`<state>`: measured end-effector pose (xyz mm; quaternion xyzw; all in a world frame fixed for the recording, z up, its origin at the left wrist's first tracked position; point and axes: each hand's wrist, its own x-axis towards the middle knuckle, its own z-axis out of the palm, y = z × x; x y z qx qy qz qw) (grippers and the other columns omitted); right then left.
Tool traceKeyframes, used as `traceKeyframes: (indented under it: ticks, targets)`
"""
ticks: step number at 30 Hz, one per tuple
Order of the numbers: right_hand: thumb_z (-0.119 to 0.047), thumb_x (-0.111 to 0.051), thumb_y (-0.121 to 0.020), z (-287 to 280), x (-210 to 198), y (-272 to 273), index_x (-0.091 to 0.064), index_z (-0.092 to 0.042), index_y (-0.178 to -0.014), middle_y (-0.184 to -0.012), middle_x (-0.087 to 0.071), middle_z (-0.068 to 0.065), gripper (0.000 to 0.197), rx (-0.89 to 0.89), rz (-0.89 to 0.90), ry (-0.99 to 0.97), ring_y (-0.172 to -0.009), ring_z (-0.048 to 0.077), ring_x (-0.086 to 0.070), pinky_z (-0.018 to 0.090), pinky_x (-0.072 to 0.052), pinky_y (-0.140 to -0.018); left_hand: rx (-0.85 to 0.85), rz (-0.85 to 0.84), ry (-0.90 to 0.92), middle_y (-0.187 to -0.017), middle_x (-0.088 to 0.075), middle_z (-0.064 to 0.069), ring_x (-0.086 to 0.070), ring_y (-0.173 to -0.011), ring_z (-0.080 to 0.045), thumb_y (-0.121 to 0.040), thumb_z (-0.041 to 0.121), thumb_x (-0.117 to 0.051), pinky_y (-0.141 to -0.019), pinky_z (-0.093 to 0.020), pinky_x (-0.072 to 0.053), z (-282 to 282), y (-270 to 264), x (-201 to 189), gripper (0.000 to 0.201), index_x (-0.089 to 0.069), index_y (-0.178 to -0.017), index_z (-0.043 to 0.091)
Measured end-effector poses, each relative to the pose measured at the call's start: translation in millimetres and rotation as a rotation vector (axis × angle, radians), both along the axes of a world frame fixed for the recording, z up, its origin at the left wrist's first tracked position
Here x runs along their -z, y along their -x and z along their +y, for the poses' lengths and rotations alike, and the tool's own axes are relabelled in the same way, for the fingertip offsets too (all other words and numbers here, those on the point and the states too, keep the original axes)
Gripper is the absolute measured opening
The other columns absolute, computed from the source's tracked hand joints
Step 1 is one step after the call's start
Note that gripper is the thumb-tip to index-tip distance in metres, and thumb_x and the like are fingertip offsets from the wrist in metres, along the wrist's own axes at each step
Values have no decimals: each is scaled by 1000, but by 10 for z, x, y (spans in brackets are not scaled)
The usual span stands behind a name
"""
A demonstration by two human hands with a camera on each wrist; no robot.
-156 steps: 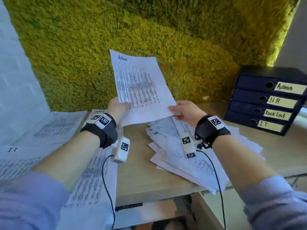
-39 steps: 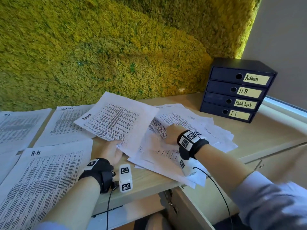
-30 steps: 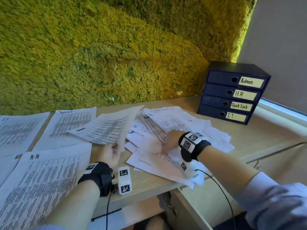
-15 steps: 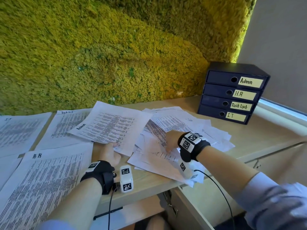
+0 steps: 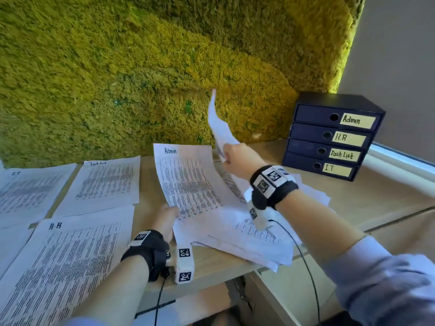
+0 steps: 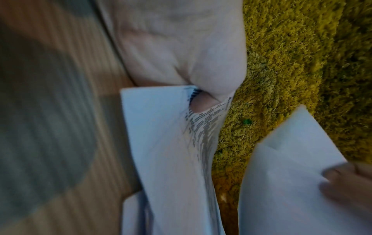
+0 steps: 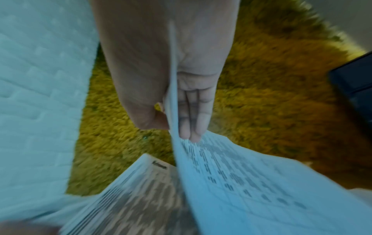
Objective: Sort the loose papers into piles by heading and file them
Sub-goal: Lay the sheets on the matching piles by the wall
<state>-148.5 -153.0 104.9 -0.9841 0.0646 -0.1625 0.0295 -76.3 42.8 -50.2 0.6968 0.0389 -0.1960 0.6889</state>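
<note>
The sheet headed Admin slopes up over the loose paper pile at the desk's middle. My left hand pinches its near edge; the left wrist view shows the thumb on the printed side. My right hand holds another printed sheet up on edge above the pile, pinched between thumb and fingers. Its heading is hidden. Sorted sheets lie to the left: IT, Task List and H.R. A dark drawer unit labelled Admin, H.R, Task List and IT stands at the back right.
A moss wall runs right behind the desk. The wooden desk has bare top between the pile and the drawers. Its front edge lies just under my left wrist, with a cupboard below.
My right hand has left the pile and lifted one sheet up on edge. My left hand has swung the Admin sheet round so its heading points to the wall.
</note>
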Motion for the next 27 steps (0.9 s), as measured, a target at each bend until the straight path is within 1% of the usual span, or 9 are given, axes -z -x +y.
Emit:
traceKeyframes:
  ticks: [3, 6, 9, 12, 17, 19, 21, 23, 27]
  targets:
    - [-24, -56, -88, 430, 244, -115, -56, -9, -104, -97, -60, 12, 22, -108, 142, -10, -86, 29, -60, 30, -46, -65, -43, 56, 101, -137, -47, -23, -51, -113, -34, -92, 8, -42, -89, -44, -44, 9, 37, -33, 33, -50, -123, 0]
    - [-30, -59, -91, 791, 539, -208, -59, -13, -99, -104, -62, 9, 19, -300, 403, -32, -95, 27, -58, 33, -47, -79, 35, 97, 349, -106, -70, -19, -67, -91, -28, -98, 45, -42, -80, -41, -50, 59, 122, -142, 45, -67, -108, 9]
    - [-53, -49, -95, 874, 628, -212, -59, -25, -105, -112, -57, -2, 31, -414, 642, -259, -98, 19, -53, 30, -40, -80, 62, 16, 247, -103, -65, -25, -60, -86, -24, -100, 18, -45, -94, -44, -45, 53, 46, -122, 21, -65, -97, 13]
    - [-54, -51, -95, 491, 672, -261, -57, -23, -119, -115, -60, 3, 40, -223, 384, -518, -96, 22, -57, 27, -41, -76, -29, -4, 84, -95, -57, -17, -54, -85, -26, -82, 3, -51, -83, -44, -47, 88, -125, -38, 21, -55, -102, 8]
    - [-57, -67, -82, -242, 532, -265, -26, -3, -149, -134, -52, 19, 95, 314, 13, -876, -119, 33, -53, 38, -45, -93, -5, -164, 107, -121, -56, -7, -53, -110, -29, -83, -1, -46, -99, -50, -43, 186, -41, -508, 47, -49, -116, 32]
    - [-51, -71, -82, -265, 336, -222, -59, -8, -120, -93, -65, 7, 59, 135, -35, -1245, -84, 23, -63, 29, -46, -67, -20, -223, 157, -110, -54, 5, -48, -105, -17, -90, 0, -47, -92, -36, -40, 235, 52, -889, 40, -45, -117, 29]
    - [-32, -69, -88, -90, 40, -170, -74, -10, -97, -90, -73, 4, 24, -142, -38, -1410, -87, 19, -69, 26, -54, -64, -30, -284, 168, -120, -46, 3, -45, -112, -20, -94, 10, -51, -91, -33, -36, 321, 85, -1274, 38, -40, -129, 20]
    - [-19, -66, -91, 194, -262, -204, -68, -11, -113, -109, -72, 10, 24, -346, -39, -1405, -100, 24, -69, 35, -59, -77, -109, -364, 118, -132, -41, -1, -43, -121, -22, -94, 20, -55, -97, -35, -34, 488, 131, -1660, 49, -36, -139, 13]
    - [-11, -69, -88, 839, -708, -273, -61, -13, -124, -114, -72, 7, 37, -607, -65, -1419, -103, 25, -70, 40, -58, -84, -303, -621, 121, -90, -52, 6, -51, -76, -10, -92, 18, -54, -79, -31, -40, 1040, 250, -2212, 15, -53, -107, 18]
